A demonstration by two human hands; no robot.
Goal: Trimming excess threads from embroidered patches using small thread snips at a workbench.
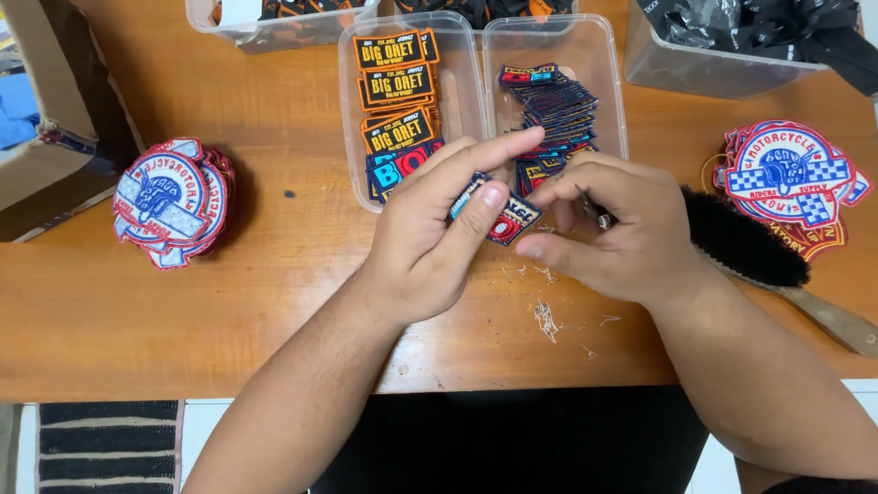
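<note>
The left hand (425,233) holds a small dark embroidered patch (501,218) over the wooden bench (274,302), its fingers (476,215) clenched on the patch's left end, thumb on top. The right hand (622,233) meets the patch from the other side; its fingers (540,247) are curled around a thin metal tool (599,217), whose tip shows just above the knuckles, and the thumb lies under the patch's right edge. The patch sits between the two hands, tilted, with red and blue stitching on a black ground.

Just below the fingers, loose thread trimmings (546,318) lie scattered on the bench. Directly beyond the fingers stand two clear plastic tubs: the left tub (352,110) holds stacked black patches with orange lettering, and the right tub (608,82) holds a fanned stack of dark patches. Just beside the right hand's wrist lies a black-bristled brush (745,242) with a wooden handle. Well apart from the left fingers, a pile of round patches (169,201) rests, and another pile of round patches with chequered trim (791,178) lies beyond the brush.
</note>
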